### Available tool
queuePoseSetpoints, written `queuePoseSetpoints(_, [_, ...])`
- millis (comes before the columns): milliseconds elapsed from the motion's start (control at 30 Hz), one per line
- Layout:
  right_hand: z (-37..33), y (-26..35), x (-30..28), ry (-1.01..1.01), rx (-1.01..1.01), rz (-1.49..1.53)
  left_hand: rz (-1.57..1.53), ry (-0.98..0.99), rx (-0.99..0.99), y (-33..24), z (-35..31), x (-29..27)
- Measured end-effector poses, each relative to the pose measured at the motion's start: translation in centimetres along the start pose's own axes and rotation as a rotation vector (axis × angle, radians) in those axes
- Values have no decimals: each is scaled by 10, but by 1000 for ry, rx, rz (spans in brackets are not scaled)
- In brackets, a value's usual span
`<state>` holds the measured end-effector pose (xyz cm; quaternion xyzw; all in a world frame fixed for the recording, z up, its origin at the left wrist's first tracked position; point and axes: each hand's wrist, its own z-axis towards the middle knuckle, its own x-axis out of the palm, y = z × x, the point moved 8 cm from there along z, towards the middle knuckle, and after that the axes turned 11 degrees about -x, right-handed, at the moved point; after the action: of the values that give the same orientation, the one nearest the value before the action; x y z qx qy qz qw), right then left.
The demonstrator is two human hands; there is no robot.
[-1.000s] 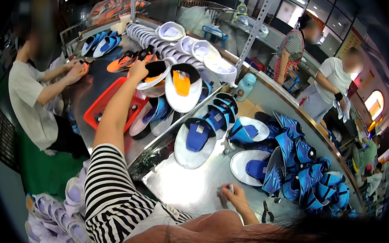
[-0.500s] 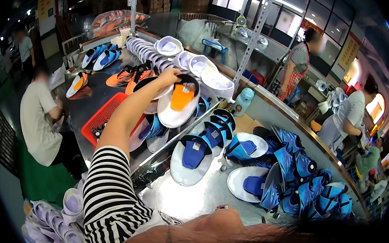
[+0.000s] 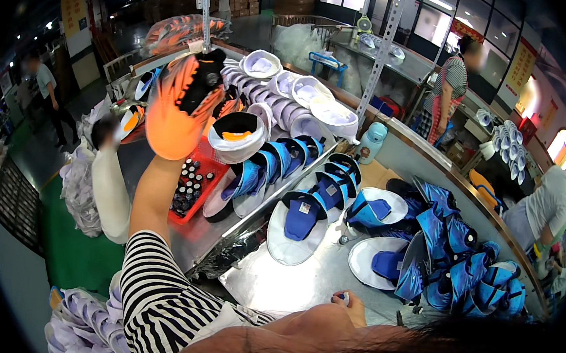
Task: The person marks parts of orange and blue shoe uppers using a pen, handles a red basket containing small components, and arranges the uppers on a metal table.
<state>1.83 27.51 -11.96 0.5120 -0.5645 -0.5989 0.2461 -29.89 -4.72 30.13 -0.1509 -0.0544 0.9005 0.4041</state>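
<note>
My left arm reaches out over the far-left table, and an orange and black shoe upper (image 3: 175,120) is held up at its end, covering the fingers. Behind and right of it, a white-lined upper with an orange tongue (image 3: 236,136) stands near a row of blue uppers (image 3: 278,156). At the lower middle, my right hand (image 3: 351,304) is close to the metal tabletop, its fingers closed round something small and bluish that I cannot make out. Ahead of it lies a white-lined upper with a blue tongue (image 3: 298,227).
A red basket (image 3: 213,188) holds several small dark pieces. Blue uppers (image 3: 449,247) are heaped at the right, by a slanting partition (image 3: 454,169). White uppers (image 3: 281,104) line the back; a pale blue bottle (image 3: 373,142) stands by a post. A seated person (image 3: 110,190) is at left.
My left hand has moved left with the upper, whose orange outer side now faces me instead of its white lining. My right hand shows more fully. The view has shifted a little.
</note>
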Motion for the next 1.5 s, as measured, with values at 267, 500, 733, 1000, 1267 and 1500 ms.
queuePoseSetpoints(267, [8, 2, 0, -13, -30, -59, -132, 1058, -934, 263, -157, 232])
queuePoseSetpoints(500, [-2, 64, 0, 41, -141, -85, -302, 1239, -1171, 298, -186, 280])
queuePoseSetpoints(733, [1, 41, 3, 33, -374, -461, -237, 910, -1141, 317, -197, 291])
queuePoseSetpoints(1000, [6, 31, 10, 113, -305, -671, -332, 1246, -1109, 300, -195, 292])
queuePoseSetpoints(1267, [14, -2, 7, 99, -40, -743, -154, 919, -1142, 316, -196, 284])
queuePoseSetpoints(1500, [10, 21, 14, 51, -77, -639, -271, 713, -802, 339, -63, 190])
